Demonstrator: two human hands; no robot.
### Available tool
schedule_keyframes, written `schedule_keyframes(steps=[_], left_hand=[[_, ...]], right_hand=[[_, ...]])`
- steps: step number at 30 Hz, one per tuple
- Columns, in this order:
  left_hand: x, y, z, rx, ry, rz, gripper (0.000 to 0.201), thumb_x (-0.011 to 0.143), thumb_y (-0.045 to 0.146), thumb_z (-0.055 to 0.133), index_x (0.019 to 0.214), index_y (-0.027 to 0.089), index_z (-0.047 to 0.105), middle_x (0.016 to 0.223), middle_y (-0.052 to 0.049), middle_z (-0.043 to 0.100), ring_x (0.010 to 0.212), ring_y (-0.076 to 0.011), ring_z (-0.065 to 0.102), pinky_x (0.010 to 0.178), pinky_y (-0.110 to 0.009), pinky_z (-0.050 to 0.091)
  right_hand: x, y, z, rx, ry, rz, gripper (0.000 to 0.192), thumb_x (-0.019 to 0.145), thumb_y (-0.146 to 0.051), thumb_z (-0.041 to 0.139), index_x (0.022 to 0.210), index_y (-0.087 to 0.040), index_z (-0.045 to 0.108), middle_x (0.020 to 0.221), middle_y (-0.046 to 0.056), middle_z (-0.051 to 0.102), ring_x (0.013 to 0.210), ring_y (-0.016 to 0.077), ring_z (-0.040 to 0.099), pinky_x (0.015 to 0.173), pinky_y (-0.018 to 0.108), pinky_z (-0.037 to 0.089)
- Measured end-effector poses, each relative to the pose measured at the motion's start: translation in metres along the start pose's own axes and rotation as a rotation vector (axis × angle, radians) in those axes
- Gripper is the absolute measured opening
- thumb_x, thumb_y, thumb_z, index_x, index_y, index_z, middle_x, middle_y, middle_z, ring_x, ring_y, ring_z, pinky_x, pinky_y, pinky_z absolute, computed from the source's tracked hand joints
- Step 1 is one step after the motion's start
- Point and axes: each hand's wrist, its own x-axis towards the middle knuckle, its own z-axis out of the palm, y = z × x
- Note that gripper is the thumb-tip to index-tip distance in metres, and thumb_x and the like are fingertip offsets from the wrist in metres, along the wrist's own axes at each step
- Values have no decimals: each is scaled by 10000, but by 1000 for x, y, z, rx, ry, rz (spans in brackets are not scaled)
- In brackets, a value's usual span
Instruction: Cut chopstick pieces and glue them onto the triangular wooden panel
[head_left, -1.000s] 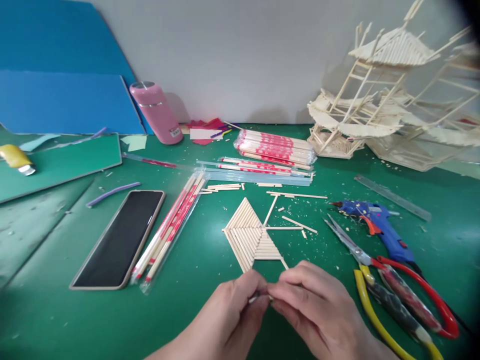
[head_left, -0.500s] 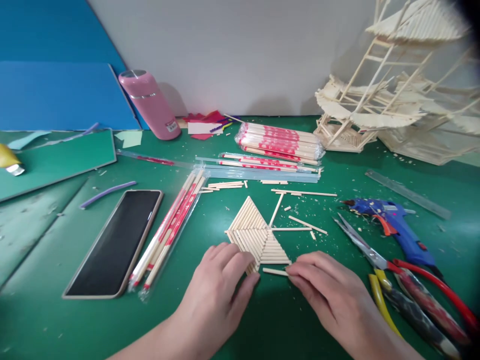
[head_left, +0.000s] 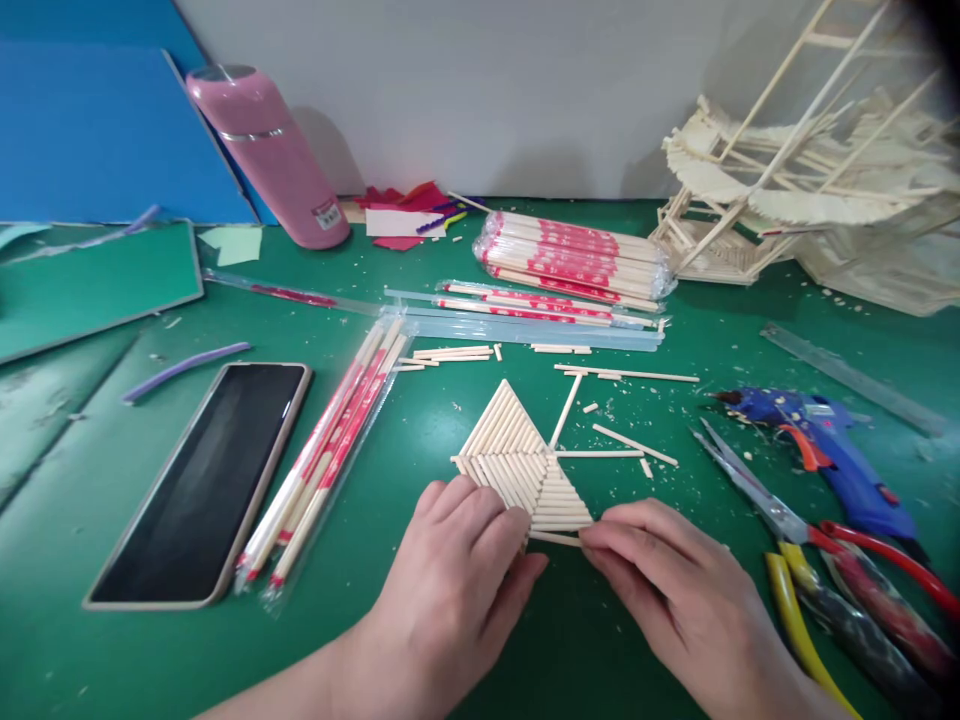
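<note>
Centrally on the green table (head_left: pixel 322 625) lies a stick panel (head_left: pixel 508 430), grey wall (head_left: pixel 450 100) beyond; the left hand (head_left: pixel 457 570) curls over it, grip hidden; the right hand (head_left: pixel 675 575) pinches a single stick (head_left: pixel 555 538), scissors (head_left: pixel 787 520) nearby.

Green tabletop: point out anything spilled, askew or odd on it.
Pale crumbs litter the tabletop beside the blue glue gun, some on the gun itself, looking like uncleared scraps. The pink flask appears tilted, perhaps only from lens distortion.

Soft shadows, sheen on tabletop (head_left: pixel 52 520), dark corner
</note>
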Motion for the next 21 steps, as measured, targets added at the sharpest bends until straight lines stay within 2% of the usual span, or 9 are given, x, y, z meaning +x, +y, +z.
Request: schedule_keyframes(steps=[5,10,14,17,21], left_hand=[[5,1,1,75,-24,48,100,825,167,471,850,178,568,712,-25,577,645,-172,460,584,-315,253],[10,4,5,128,3,98,147,823,141,444,765,169,576,623,-15,549,569,-156,455,543,-304,235],[10,5,8,182,33,148,187,816,126,429,689,162,562,567,-16,527,505,-144,432,523,-306,228],[8,4,9,192,9,190,163,803,110,436,707,155,559,577,-20,535,505,-145,437,529,-309,236],[3,2,12,178,53,201,144,789,84,442,739,154,558,587,-19,539,512,-146,430,535,-306,250]], right_hand=[[-3,0,2,-14,86,56,134,808,-148,554,932,-195,572,787,17,625,682,106,592,630,200,490],[0,-2,2,59,82,134,89,798,-162,574,875,-205,567,719,-4,607,588,90,561,543,182,477],[2,-1,3,105,86,168,115,796,-145,577,888,-209,553,721,-18,599,574,68,552,544,158,472],[2,0,4,108,84,176,125,799,-152,572,907,-213,555,731,-20,599,574,66,554,543,156,471],[4,0,5,122,87,186,142,803,-144,559,918,-226,554,739,-23,587,583,69,549,536,160,471]])
